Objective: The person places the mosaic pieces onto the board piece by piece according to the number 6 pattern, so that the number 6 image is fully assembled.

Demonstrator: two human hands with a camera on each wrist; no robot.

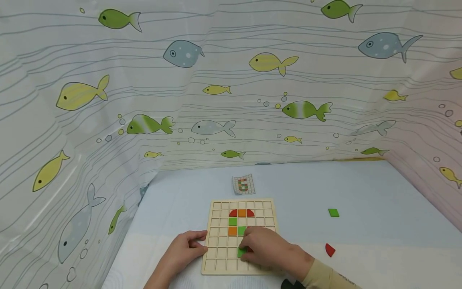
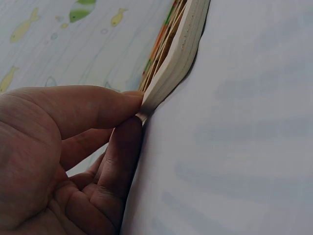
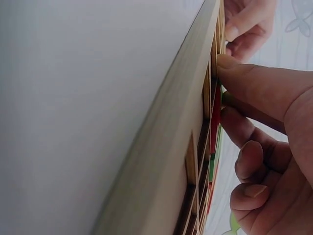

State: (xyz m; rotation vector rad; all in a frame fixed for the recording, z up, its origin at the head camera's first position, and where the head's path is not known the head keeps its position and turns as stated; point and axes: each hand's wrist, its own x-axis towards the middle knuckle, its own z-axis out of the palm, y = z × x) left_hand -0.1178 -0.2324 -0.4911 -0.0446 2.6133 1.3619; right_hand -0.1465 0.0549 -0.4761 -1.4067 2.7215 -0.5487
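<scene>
A pale wooden grid board (image 1: pixel 220 243) lies on the table with red, orange and green pieces in some cells. My left hand (image 1: pixel 183 252) holds the board's left edge, thumb and forefinger against it; in the left wrist view its thumb (image 2: pixel 107 105) meets the rim. Over the lower middle of the board, my right hand (image 1: pixel 265 247) pinches a green square tile (image 1: pixel 241 252) at a cell. Above it sit an orange square (image 1: pixel 232 231) and another green square (image 1: pixel 242 230); the right hand covers the cells beside them. Whether the pinched tile is fully seated cannot be told.
Behind the board lies a small paper card (image 1: pixel 243 185) printed with a coloured grid pattern. To the right are a loose green square (image 1: pixel 333 212) and a red quarter-round piece (image 1: pixel 330 250). A fish-print curtain (image 1: pixel 252 112) borders the table's back and sides.
</scene>
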